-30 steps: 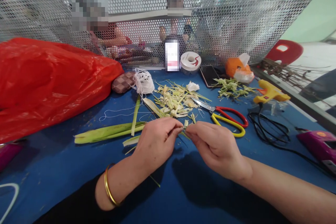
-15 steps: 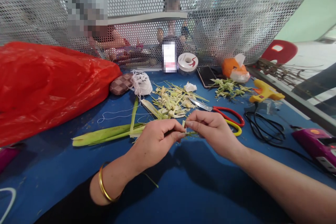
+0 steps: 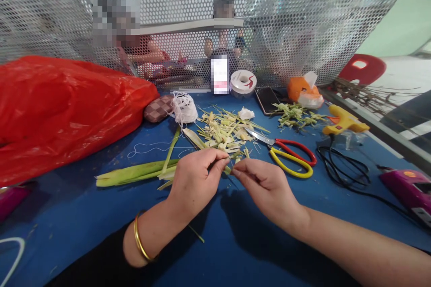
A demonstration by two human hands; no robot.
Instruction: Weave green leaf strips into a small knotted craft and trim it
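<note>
- Barely visible: thin pale strand, slanting down rightward between bare left hand and bare right hand.
- Lies equally near both; looks clamped by closed fingertips.

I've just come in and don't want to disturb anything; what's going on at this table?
A person is working bare-handed over a blue table. The left hand and right hand are close together, fingertips pinched at what looks like a thin strand, too small to identify. Just beyond lies a heap of cut plant pieces. The scissors lie untouched beside it, and green stalks lie left of the hands.
</note>
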